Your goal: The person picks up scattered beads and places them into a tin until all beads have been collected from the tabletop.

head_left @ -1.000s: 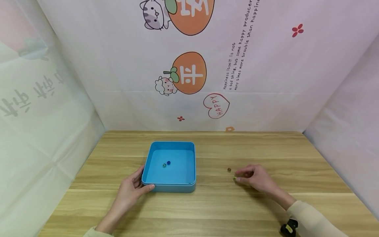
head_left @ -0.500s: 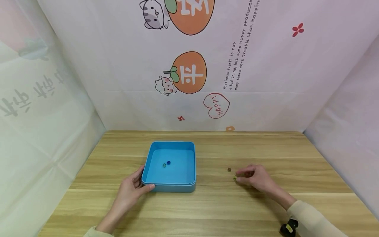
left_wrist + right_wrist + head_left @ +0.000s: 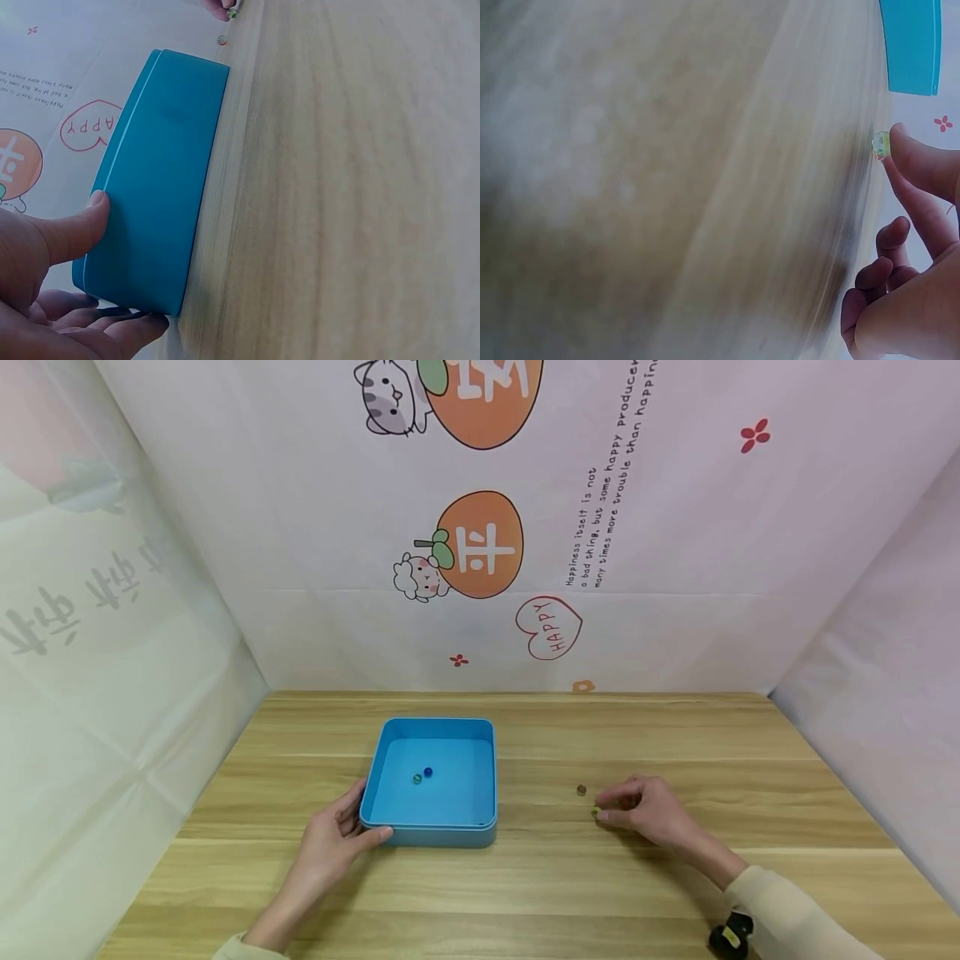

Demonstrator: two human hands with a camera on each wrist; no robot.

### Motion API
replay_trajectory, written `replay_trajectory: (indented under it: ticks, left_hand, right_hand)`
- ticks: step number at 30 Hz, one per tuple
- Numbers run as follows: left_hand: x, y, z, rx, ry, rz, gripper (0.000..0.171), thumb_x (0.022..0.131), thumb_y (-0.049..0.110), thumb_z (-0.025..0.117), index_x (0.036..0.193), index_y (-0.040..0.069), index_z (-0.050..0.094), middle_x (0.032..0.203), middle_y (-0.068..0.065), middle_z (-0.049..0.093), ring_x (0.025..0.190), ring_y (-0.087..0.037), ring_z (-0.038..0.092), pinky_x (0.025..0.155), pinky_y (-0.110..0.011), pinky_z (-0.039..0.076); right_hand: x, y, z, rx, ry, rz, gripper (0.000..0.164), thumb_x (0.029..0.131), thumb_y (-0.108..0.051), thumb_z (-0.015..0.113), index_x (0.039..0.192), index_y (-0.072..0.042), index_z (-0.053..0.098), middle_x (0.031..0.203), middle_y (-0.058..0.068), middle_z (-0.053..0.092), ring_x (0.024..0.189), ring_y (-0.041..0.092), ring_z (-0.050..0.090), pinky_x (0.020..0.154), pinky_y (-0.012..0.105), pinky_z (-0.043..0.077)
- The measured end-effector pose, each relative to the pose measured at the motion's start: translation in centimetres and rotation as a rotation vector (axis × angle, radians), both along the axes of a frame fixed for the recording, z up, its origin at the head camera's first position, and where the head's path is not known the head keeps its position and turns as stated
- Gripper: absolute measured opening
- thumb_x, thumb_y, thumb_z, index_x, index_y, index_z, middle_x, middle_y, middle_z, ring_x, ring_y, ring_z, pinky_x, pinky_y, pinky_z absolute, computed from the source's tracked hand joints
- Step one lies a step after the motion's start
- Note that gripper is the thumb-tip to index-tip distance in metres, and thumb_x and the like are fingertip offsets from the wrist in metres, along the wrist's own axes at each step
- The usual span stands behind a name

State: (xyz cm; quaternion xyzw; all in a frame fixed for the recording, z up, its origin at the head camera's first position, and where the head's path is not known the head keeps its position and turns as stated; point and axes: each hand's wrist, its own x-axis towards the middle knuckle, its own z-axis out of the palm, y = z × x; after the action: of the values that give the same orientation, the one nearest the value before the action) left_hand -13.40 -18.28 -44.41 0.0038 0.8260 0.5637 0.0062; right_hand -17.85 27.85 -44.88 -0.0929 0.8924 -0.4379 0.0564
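My left hand (image 3: 330,837) holds a blue square box (image 3: 450,837) by its front left corner, thumb on the front wall and fingers round the left side, as the left wrist view also shows. Inside the box lie a dark blue marble (image 3: 427,772) and a clear greenish marble (image 3: 417,779). Right of the box, my right hand (image 3: 651,811) pinches a yellow-green marble (image 3: 881,145) between thumb and index finger, low at the tabletop. The other fingers are curled in the right wrist view. A brownish marble (image 3: 581,790) rests on the table just beyond those fingertips.
The wood-grain table (image 3: 540,893) meets a printed white cloth (image 3: 360,635) at its back edge, with cloth rising at both sides too. A black device (image 3: 731,937) sits at the right sleeve.
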Motion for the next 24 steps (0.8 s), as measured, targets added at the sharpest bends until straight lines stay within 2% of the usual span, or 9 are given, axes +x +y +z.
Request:
replay_trajectory:
  ticks: [6, 14, 19, 24]
  left_hand:
    - [0.01, 0.02, -0.08, 0.018, 0.011, -0.005, 0.088, 0.090, 0.004, 0.085, 0.161, -0.007, 0.033, 0.163, -0.028, 0.034, 0.145, -0.038, 0.040, 0.107, -0.041, 0.048]
    - [0.03, 0.01, -0.06, 0.030, 0.009, -0.006, 0.088, 0.090, 0.004, 0.084, 0.161, -0.006, 0.033, 0.163, -0.028, 0.034, 0.146, -0.038, 0.040, 0.107, -0.041, 0.049]
    - [0.01, 0.02, -0.05, 0.021, 0.012, -0.002, 0.088, 0.090, 0.004, 0.085, 0.161, -0.005, 0.034, 0.163, -0.028, 0.034, 0.146, -0.038, 0.041, 0.107, -0.041, 0.048]
    - [0.02, 0.03, -0.06, 0.024, 0.009, -0.002, 0.087, 0.090, 0.003, 0.084, 0.161, -0.006, 0.034, 0.163, -0.028, 0.034, 0.145, -0.038, 0.041, 0.107, -0.041, 0.048]
  right_hand:
    - [-0.11, 0.11, -0.17, 0.019, 0.024, 0.005, 0.018, 0.087, -0.011, 0.088, 0.104, -0.005, 0.084, 0.092, 0.004, 0.065, 0.079, 0.021, 0.048, 0.065, 0.027, 0.040]
    - [-0.04, 0.05, -0.13, 0.035, 0.033, 0.011, 0.016, 0.088, -0.011, 0.087, 0.102, -0.006, 0.084, 0.095, 0.005, 0.066, 0.086, 0.021, 0.055, 0.069, 0.027, 0.045]
    - [-0.05, 0.07, -0.14, 0.033, 0.047, 0.028, 0.015, 0.089, -0.010, 0.086, 0.102, -0.004, 0.084, 0.095, 0.005, 0.066, 0.084, 0.020, 0.054, 0.066, 0.027, 0.043]
    - [-0.07, 0.05, -0.23, 0.030, 0.030, 0.012, 0.015, 0.089, -0.010, 0.087, 0.102, -0.004, 0.084, 0.094, 0.005, 0.065, 0.081, 0.020, 0.050, 0.065, 0.026, 0.040]
